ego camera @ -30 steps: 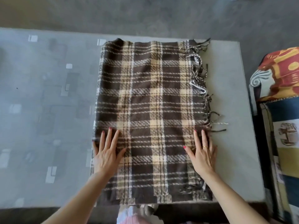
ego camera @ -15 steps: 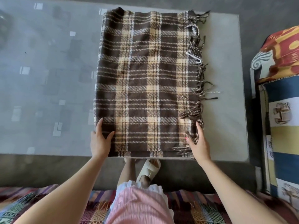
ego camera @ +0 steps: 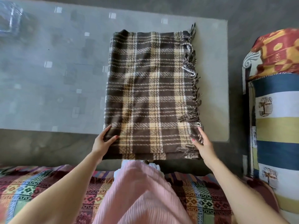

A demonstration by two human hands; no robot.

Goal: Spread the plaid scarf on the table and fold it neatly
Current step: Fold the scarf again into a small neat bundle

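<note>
The grey desk (ego camera: 213, 94) carries the brown and cream scarf (ego camera: 150, 94), folded flat on its right part, near end hanging over the near edge, fringe (ego camera: 193, 75) along the right side. The left hand (ego camera: 102, 141) has its grip clamped on the near left corner, thumb on top; the right hand (ego camera: 203, 143) pinches the near right, fringed corner likewise.

The brown-and-cream plaid woven scarf (ego camera: 150, 94) looks woolly, coarse and matt, fringed with twisted yarn. Beneath it, the grey glass-like tabletop (ego camera: 53, 75) is smooth and faintly glossy.
</note>
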